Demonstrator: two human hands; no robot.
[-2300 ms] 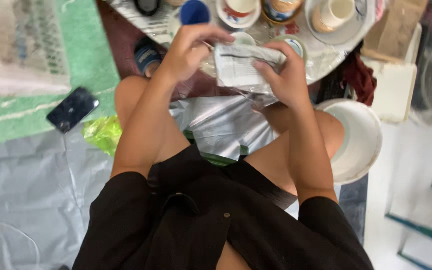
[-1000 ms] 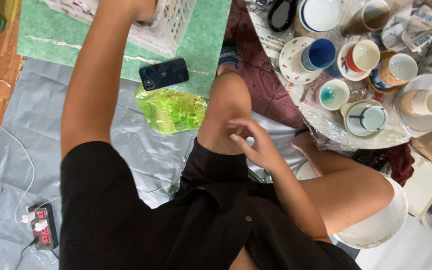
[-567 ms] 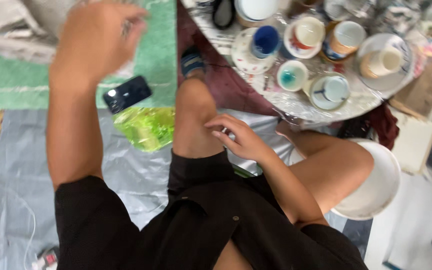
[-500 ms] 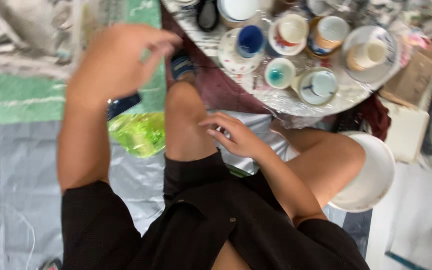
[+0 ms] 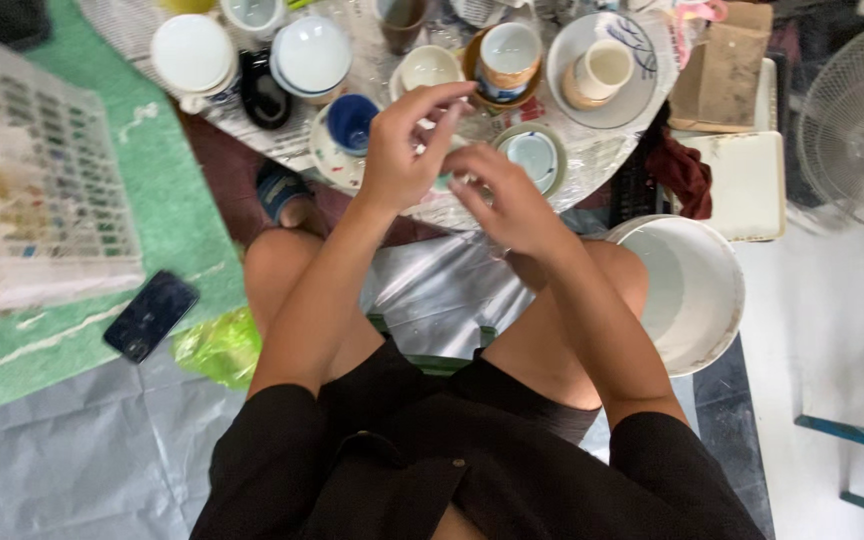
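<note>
The left hand (image 5: pixel 407 150), stretched far out to the side toward the white plastic basket (image 5: pixel 37 185) half a second ago, has swung back to the middle and now meets the right hand (image 5: pixel 512 200) above the person's knees, at the near edge of the low round table (image 5: pixel 592 165).

Nearest the camera, the seated person's black shirt and bare thighs fill the foreground over a grey plastic sheet (image 5: pixel 72 460); a crumpled green bag (image 5: pixel 217 345) and a dark phone (image 5: pixel 150 315) lie by the left knee, and a white bucket (image 5: pixel 697 290) stands just beside the right knee.

Above the knees, both hands are raised with fingertips turned in toward each other. The left hand's fingers are curled, thumb and forefinger close together; the right hand's fingers pinch toward them. Whether something small or clear is caught between them cannot be told, as the gap is blurred.

Just beyond the fingertips, the closest pieces are a saucer with a pale blue centre (image 5: pixel 534 158), ahead of the right hand, and a blue-lined cup (image 5: pixel 352 120) on its saucer, ahead and left of the left hand. Farther back stand a cream cup (image 5: pixel 429 68), a brown-banded cup (image 5: pixel 508 60) and a mug on a wide plate (image 5: pixel 597 70). A fan (image 5: pixel 857 120) stands at far right.
</note>
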